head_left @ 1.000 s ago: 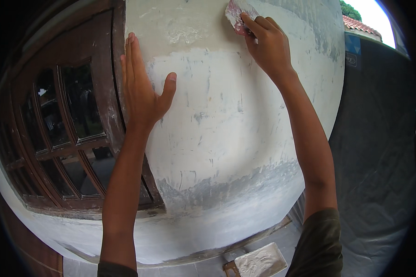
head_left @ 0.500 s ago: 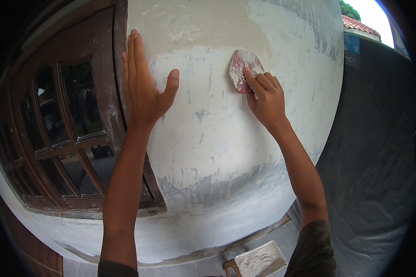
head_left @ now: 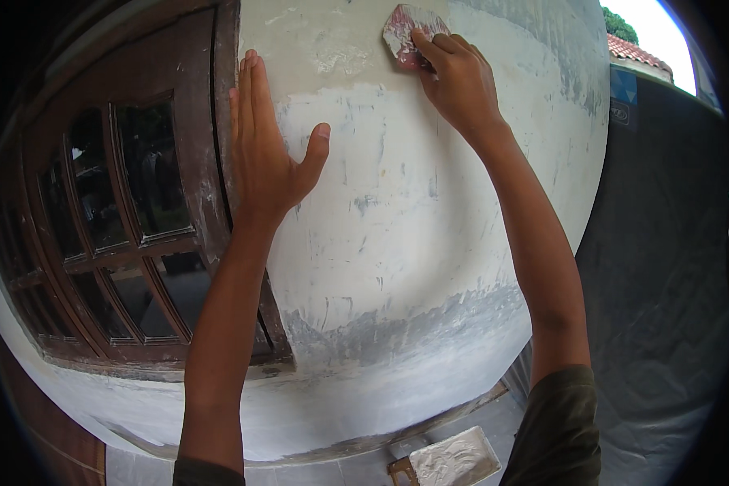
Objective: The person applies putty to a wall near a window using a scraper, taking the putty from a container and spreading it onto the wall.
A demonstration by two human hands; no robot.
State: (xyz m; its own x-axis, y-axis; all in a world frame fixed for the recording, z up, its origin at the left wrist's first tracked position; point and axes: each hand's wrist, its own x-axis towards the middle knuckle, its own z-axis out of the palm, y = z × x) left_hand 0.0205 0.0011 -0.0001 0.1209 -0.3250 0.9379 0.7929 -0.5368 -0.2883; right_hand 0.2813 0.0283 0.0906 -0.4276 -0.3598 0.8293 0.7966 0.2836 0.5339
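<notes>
My right hand (head_left: 460,79) is closed on a red putty scraper (head_left: 406,40), its blade smeared with white filler. The scraper lies against the upper wall, over a damp-looking beige patch. My left hand (head_left: 271,150) rests flat on the wall (head_left: 373,235) beside the window frame, fingers stretched upward together and thumb out to the right. White filler with grey streaks covers the wall's middle, and a greyer band runs below it.
A brown wooden window (head_left: 130,243) with several glass panes stands at the left. On the tiled floor below lies a tray of white filler (head_left: 455,458). Dark plastic sheeting (head_left: 664,267) hangs at the right, with a tiled roof (head_left: 638,53) beyond.
My right hand has moved the scraper upward, from the white area onto the beige patch. My left hand stays on the wall; the whole view has shifted slightly.
</notes>
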